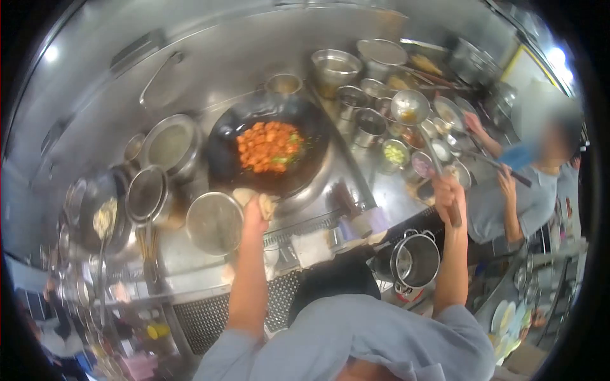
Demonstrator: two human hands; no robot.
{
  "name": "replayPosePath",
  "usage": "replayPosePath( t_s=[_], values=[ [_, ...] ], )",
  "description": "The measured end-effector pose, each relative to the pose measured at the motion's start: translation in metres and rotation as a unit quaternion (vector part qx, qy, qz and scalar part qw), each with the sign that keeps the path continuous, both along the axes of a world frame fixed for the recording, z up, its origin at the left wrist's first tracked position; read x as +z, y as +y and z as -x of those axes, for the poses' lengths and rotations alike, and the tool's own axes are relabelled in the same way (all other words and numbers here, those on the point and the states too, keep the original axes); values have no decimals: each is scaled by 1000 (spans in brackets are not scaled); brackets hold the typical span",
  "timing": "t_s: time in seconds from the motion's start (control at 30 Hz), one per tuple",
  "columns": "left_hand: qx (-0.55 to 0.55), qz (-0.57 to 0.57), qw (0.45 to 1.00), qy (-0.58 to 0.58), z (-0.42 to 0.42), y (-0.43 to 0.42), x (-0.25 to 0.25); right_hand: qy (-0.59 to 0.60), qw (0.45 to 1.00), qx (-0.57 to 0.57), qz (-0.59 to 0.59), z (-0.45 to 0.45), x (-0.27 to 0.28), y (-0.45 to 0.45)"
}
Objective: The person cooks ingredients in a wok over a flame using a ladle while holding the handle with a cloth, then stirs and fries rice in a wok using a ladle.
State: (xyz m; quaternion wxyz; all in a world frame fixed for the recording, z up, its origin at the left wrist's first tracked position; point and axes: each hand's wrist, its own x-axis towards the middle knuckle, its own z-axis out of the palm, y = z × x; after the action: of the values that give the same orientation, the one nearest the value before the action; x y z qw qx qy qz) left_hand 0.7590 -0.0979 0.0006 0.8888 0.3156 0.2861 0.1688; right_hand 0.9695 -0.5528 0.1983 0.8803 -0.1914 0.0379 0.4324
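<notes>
Left hand (255, 219) grips 1 cloth (267, 206) at the wok (222, 149); right hand (449, 190) holds 1 ladle (410, 106).

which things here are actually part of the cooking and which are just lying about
Likely in use:
- ladle, in the right hand
- folded cloth, under the left hand at the wok's rim
- large wok
- orange-red food in it

Seemingly just there:
- strainer
- left-side wok
- two-handled pot

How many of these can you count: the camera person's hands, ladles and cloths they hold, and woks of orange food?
Hands, left hand and right hand: 2
Held ladle: 1
Held cloth: 1
Wok of orange food: 1
Total: 5
</notes>
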Motion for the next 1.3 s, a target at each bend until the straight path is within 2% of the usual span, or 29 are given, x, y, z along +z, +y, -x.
replayPosePath(
  t_s=[0.07,0.13,0.17,0.27,0.3,0.33,0.4,0.53,0.6,0.63,0.7,0.77,0.8,0.83,0.87,0.97,1.0,1.07,1.17,1.23,1.3],
  values=[
    [51,35,998,20,-3,-14,30,-26,999,14,31,26,11,22],
    [55,15,998,9,-6,-12,26,-18,998,56,20,45,12,48],
    [57,6,998,3,-5,-13,22,-28,996,75,48,52,12,62],
    [48,-1,999,-21,-2,-11,8,-166,967,95,168,63,0,117],
    [47,-2,999,-21,-3,-11,7,-204,944,90,243,66,-4,136],
    [47,-4,999,-24,-6,-9,9,-244,914,83,314,68,-4,154],
    [47,32,998,6,-5,-13,21,-313,864,107,379,76,-1,173],
    [53,40,998,8,-4,-13,15,-450,752,173,449,56,-34,193],
    [47,51,998,8,-3,-11,17,-560,592,209,541,63,-32,208],
    [39,41,998,7,-4,-10,20,-679,460,223,527,56,-60,204],
    [22,43,999,-4,-2,-11,22,-681,433,278,521,73,-24,182],
    [11,23,1000,-1,1,-16,16,-644,406,369,532,97,42,160],
    [30,51,998,-1,10,-36,32,-608,385,429,546,103,80,151],
    [53,77,996,-7,21,-63,66,-638,360,435,523,104,102,137],
    [76,101,992,-13,24,-76,88,-669,336,439,497,100,112,126],
    [55,77,995,6,20,-78,93,-697,253,448,500,84,106,122],
    [79,95,992,14,10,-68,76,-701,268,438,495,75,90,128],
    [-19,47,997,-60,17,-50,28,-697,303,419,497,57,53,153],
    [4,2,999,52,34,-105,20,-725,322,320,519,45,9,173],
    [60,-6,997,38,53,-132,46,-748,337,259,509,47,3,170],
    [71,59,996,-12,45,-115,44,-759,359,237,488,51,11,150]
  ],
)
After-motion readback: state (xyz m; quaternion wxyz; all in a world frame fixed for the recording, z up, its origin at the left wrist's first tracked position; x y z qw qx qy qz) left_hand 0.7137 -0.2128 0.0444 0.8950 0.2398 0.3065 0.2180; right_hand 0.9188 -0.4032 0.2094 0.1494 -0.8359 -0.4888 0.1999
